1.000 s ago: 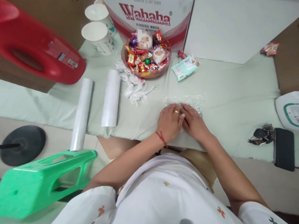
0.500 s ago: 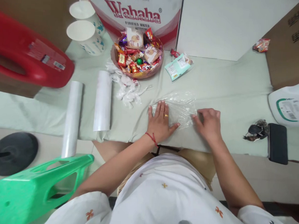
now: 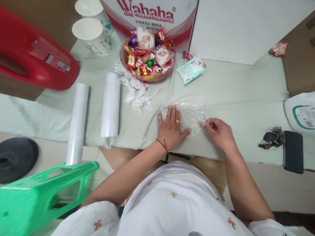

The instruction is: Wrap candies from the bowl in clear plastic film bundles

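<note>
A thin clear plastic bag (image 3: 192, 114) lies spread on the green-clothed table in front of me. My left hand (image 3: 171, 127) rests flat on the bag's left part, fingers stretched and thumb out to the right. At the bag's right edge, my right hand (image 3: 219, 131) pinches the film between thumb and forefinger. Beyond my left hand lies a heap of knotted white plastic bags (image 3: 137, 94). Farther back stands a bowl (image 3: 148, 77) of wrapped sweets.
Two white rolls (image 3: 111, 105) (image 3: 78, 121) lie to the left, near a red jug (image 3: 37, 53) and paper cups (image 3: 91, 37). A mint-green packet (image 3: 190, 70) sits before the boxes. Keys (image 3: 271, 137), a black phone (image 3: 293, 151) and a white bottle (image 3: 307, 110) are at right. A green stool (image 3: 20, 199) stands lower left.
My right hand has turned slightly and its fingers have curled into a pinch on the bag's edge. The left hand stays flat on the bag. The whole view has shifted a little.
</note>
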Demonstrator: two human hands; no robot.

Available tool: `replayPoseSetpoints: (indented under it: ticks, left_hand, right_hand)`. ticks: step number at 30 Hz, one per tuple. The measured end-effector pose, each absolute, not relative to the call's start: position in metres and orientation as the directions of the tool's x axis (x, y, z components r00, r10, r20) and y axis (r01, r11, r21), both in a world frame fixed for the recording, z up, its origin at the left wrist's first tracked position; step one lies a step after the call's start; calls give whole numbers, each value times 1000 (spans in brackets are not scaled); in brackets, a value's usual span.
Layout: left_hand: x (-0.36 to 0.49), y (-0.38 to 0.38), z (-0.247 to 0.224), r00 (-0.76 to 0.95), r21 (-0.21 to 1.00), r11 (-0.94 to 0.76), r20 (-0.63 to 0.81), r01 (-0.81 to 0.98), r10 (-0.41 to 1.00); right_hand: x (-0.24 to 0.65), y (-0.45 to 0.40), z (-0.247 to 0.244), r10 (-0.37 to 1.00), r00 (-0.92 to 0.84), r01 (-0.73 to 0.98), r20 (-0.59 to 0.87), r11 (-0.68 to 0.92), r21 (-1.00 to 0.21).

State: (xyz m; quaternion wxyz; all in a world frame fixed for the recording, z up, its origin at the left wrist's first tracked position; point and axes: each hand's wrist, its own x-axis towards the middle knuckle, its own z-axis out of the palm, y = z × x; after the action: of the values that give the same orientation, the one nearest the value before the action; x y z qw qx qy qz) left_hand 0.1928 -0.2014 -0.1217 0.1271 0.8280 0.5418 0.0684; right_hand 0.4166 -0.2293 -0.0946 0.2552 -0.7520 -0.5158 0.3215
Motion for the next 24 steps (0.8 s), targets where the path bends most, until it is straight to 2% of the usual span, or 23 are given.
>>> replayPoseSetpoints:
  ticks: [2, 4, 6, 8, 19, 24]
  left_hand:
    - [193, -201, -122, 405, 282, -382, -24, 880, 914]
    - [192, -201, -122, 406, 276, -384, -25, 881, 913]
    - [192, -201, -122, 409, 266, -388, -27, 882, 912]
    - [192, -201, -122, 409, 254, -388, -33, 886, 912]
    - [191, -202, -122, 421, 241, -402, -29, 883, 907]
    - [191, -201, -124, 421, 239, -399, -46, 885, 906]
  right_hand:
    - [413, -228, -94, 934, 251, 447, -256, -346, -825]
    - [410, -226, -92, 907, 242, 191, -344, -393, -900]
    - [408, -225, -87, 871, 192, -18, -452, -458, -889]
    - [409, -225, -84, 840, 163, -106, -518, -507, -855]
    - [427, -246, -93, 794, 288, -56, -535, -544, -837]
    - [435, -256, -96, 807, 355, 18, -472, -510, -860]
